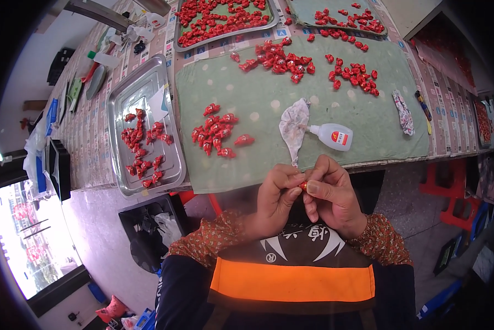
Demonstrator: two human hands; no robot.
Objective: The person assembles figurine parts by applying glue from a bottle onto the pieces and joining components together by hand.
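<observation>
The two hands are close together, clamped on one small piece [303,186], red with some gold, just off the near edge of the tabletop [85,135]. The left hand [277,192] pinches it between thumb and fingertips; the right hand [335,195] meets it there, thumb pressed to it, fingers curled. Much of the piece is hidden by the fingertips.

Taken from the hands, a crumpled cloth [294,129] lies at 12 o'clock on the green mat [241,171]. A bottle [335,137] lies on its side at 1 o'clock, nozzle toward the cloth; whether they touch I cannot tell. A near pile [217,131] of red pieces sits at 10 o'clock, one piece just beside it. Farther out on the mat, a bigger pile [278,59] is near 12 o'clock and a looser one [357,77] at 1 o'clock.

At 2 o'clock lie a patterned cloth [403,113] and, just beyond it, a slim dark tool [423,105]. A metal tray [142,88] with more red pieces stands between 9 and 10 o'clock. A full tray [225,41] is at 11 o'clock, and a lined tray [311,7], pieces toward its near side, just past 12. Red stools [454,213] stand on the floor around 3 o'clock.
</observation>
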